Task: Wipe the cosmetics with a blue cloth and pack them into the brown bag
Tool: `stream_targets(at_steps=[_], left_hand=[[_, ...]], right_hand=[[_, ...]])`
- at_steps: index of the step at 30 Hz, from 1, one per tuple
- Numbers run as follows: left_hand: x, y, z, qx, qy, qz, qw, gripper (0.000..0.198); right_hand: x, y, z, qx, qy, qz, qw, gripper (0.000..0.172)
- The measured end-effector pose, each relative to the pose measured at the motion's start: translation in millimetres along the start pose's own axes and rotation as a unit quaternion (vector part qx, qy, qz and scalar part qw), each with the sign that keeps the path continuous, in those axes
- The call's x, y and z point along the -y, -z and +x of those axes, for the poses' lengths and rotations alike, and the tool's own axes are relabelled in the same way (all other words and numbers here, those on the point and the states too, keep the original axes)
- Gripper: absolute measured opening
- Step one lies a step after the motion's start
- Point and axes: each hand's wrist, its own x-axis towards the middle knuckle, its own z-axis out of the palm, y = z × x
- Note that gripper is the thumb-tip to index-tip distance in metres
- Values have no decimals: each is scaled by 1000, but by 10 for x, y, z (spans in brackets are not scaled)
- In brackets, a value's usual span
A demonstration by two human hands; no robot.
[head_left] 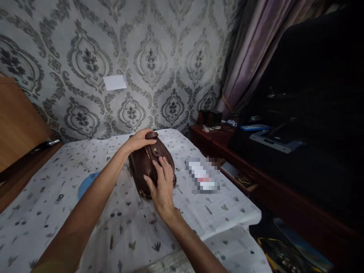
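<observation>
A dark brown leather bag [138, 172] with a small gold clasp rests on the patterned white sheet. My left hand [139, 141] reaches over its top beside the short handle strap [152, 135], thumb on the near side and fingers curled over the far side, partly hidden. Against the bag's near side lies my right hand [163, 182], its thumb and fingers apart, fingertips just below the clasp flap [156, 150].
A blue round item [87, 184] lies left of the bag, partly behind my left forearm. A blurred-out white object [202, 176] lies to the right. Beyond the sheet [227, 212] stands a dark red desk [204, 138] with an open drawer [239, 176].
</observation>
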Motion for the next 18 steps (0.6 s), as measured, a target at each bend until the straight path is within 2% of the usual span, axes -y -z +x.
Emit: stream_targets(at_steps=[5,10,18], left_hand=[[-101,-22,-86,-23,10,127,992,57],[-63,-20,-92,-10,0,128,992,58],[-67,-8,-53,1,1,165,986,56]], right_hand=[[-7,69,37,4,2,25,1000,47],[-49,197,150,-22,-31,50,998,53],[-288,140,241,-10,-101,38,994,57]])
